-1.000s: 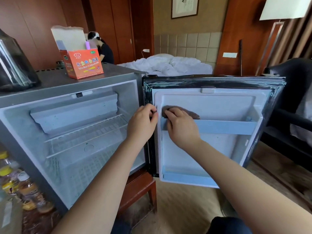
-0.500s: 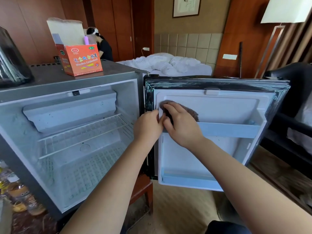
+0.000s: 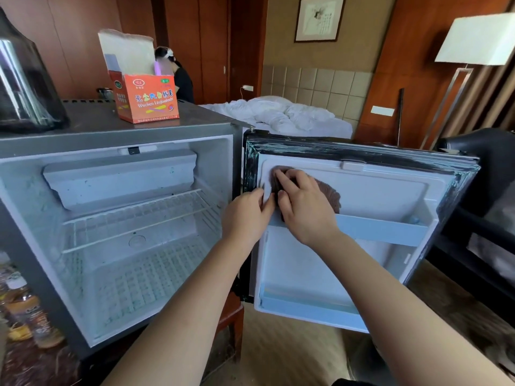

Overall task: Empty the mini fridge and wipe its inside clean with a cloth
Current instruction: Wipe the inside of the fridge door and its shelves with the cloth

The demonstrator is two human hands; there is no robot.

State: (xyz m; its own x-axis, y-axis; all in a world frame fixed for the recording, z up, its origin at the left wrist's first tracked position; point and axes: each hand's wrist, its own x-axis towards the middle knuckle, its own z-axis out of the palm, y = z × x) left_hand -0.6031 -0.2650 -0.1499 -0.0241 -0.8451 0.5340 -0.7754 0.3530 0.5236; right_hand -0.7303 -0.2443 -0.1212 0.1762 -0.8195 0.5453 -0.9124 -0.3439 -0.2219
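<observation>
R hand (image 3: 303, 210) lies flat on the brown cloth (image 3: 331, 195). Its fingers (image 3: 282, 178) are straight and close together, pressing the cloth onto the inside of the fridge door (image 3: 376, 190). That's the upper corner on the hinge side, just above the door rail (image 3: 381, 230). The cloth sticks out from under the palm toward the door's middle.

L hand (image 3: 243, 215) is just beside R, nearly touching it. Fingers straight and together, tips resting on the white liner's edge by the hinge, holding nothing.

Door stands wide open to the right. Black gasket (image 3: 362, 151) round it looks scuffed, w/ pale greenish patches. Lower door shelf (image 3: 306, 312) runs along the btm.

Mini fridge (image 3: 111, 140) body is to the left, grey outside. It has a white freezer box (image 3: 119, 176) at top and a wire shelf (image 3: 139, 218) under it; dark specks on the inner walls. A wooden stand (image 3: 232, 321) shows under its right corner.

On top sit an orange carton (image 3: 147, 98), flap up, and a dark glassy vessel (image 3: 25, 79) at far left. Bottles (image 3: 25, 310) on the floor at lower left, blurred.

Bkgd: unmade bed (image 3: 278, 115) w/ white bedding, another person (image 3: 181, 76) behind the carton, framed picture (image 3: 319, 18) on the wall. Floor lamp (image 3: 476, 40) at right, dark chair (image 3: 490, 162) behind the door.
</observation>
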